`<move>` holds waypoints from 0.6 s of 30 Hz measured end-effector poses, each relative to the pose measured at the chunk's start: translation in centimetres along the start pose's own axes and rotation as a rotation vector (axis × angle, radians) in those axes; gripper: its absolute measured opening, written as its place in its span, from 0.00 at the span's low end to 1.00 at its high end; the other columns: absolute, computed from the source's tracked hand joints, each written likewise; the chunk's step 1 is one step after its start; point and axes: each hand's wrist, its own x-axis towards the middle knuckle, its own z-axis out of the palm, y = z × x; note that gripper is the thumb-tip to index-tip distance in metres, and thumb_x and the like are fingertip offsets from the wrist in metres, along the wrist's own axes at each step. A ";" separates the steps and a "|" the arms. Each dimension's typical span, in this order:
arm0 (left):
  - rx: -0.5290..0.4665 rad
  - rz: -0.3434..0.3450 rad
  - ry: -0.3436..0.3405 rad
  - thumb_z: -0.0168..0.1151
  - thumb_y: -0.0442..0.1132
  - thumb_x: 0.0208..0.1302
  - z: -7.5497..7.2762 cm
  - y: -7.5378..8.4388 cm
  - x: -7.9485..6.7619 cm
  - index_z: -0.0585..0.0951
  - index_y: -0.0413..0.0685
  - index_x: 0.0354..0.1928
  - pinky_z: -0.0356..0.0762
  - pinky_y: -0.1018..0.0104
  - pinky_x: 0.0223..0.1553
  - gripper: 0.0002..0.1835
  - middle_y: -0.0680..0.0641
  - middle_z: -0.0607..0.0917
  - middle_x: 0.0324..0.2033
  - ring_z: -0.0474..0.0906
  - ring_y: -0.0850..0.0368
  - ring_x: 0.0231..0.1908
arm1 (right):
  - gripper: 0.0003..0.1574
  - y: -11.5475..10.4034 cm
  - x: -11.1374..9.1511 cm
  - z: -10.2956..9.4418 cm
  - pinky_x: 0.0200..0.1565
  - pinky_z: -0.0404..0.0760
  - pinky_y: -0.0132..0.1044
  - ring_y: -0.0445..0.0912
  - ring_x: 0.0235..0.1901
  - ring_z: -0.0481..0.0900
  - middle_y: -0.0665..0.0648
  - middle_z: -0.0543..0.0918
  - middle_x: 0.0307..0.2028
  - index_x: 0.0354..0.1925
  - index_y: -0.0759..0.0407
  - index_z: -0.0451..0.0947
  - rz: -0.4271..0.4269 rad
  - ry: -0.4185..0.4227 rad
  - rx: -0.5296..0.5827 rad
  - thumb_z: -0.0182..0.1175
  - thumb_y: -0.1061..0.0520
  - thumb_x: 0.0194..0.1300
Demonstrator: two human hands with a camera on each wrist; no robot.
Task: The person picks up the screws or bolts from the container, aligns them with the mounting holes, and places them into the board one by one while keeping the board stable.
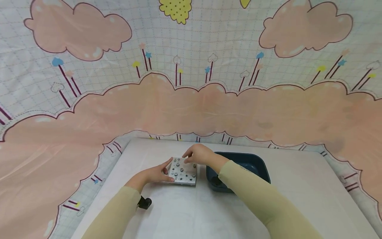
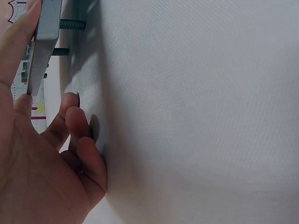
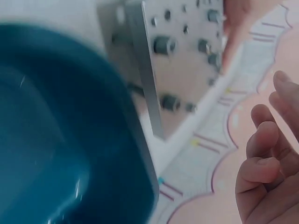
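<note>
A square silver metal plate (image 1: 189,170) with several bolts in its holes sits at the middle of the table in the head view. My left hand (image 1: 153,174) grips it by the left side, thumb at the near corner and index finger at the far one. Threaded bolt shanks (image 2: 72,24) stick out below the plate in the left wrist view. Over the plate's far right part hovers my right hand (image 1: 201,154), its fingers loosely bent. In the right wrist view those fingers (image 3: 264,140) hold nothing visible, and round bolt heads (image 3: 166,45) stand on the plate.
Just right of the plate stands a dark blue tray (image 1: 262,162), partly covered by my right forearm. A white cloth lies over the table (image 1: 167,212). Behind it hangs a printed curtain (image 1: 191,109). A black wrist device (image 1: 144,202) shows beside my left sleeve.
</note>
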 end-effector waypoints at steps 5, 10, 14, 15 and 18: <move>-0.001 -0.003 0.008 0.76 0.60 0.49 0.0 -0.2 0.1 0.47 0.65 0.79 0.63 0.49 0.54 0.62 0.49 0.72 0.45 0.68 0.50 0.48 | 0.18 1.9 -1.3 -1.7 0.40 0.77 0.36 0.41 0.37 0.76 0.45 0.83 0.39 0.52 0.49 0.86 0.012 0.030 -0.004 0.67 0.49 0.65; 0.009 0.006 0.007 0.75 0.61 0.49 0.1 -0.3 0.1 0.45 0.63 0.80 0.62 0.47 0.56 0.63 0.49 0.71 0.46 0.67 0.48 0.50 | 0.16 4.6 -3.3 -3.3 0.42 0.78 0.39 0.42 0.38 0.77 0.46 0.82 0.39 0.51 0.47 0.87 0.036 0.047 -0.022 0.67 0.49 0.65; 0.002 0.012 0.008 0.76 0.60 0.50 0.1 -0.3 0.1 0.45 0.63 0.80 0.62 0.48 0.55 0.62 0.48 0.71 0.46 0.67 0.49 0.48 | 0.15 7.2 -5.5 -4.3 0.47 0.78 0.41 0.42 0.41 0.79 0.47 0.84 0.42 0.50 0.49 0.87 -0.002 0.076 -0.089 0.67 0.50 0.65; -0.003 0.012 0.013 0.76 0.59 0.49 0.1 -0.3 0.1 0.46 0.64 0.80 0.63 0.49 0.54 0.62 0.48 0.72 0.46 0.68 0.50 0.47 | 0.15 7.9 -6.0 -4.5 0.47 0.78 0.42 0.42 0.42 0.79 0.47 0.85 0.42 0.50 0.50 0.87 -0.011 0.079 -0.104 0.67 0.50 0.65; -0.006 0.018 0.015 0.77 0.58 0.49 0.1 -0.1 0.0 0.46 0.64 0.80 0.63 0.49 0.53 0.62 0.48 0.71 0.45 0.68 0.50 0.46 | 0.15 10.0 -7.6 -5.2 0.45 0.79 0.42 0.42 0.40 0.80 0.48 0.85 0.40 0.49 0.53 0.87 -0.043 0.079 -0.150 0.67 0.52 0.65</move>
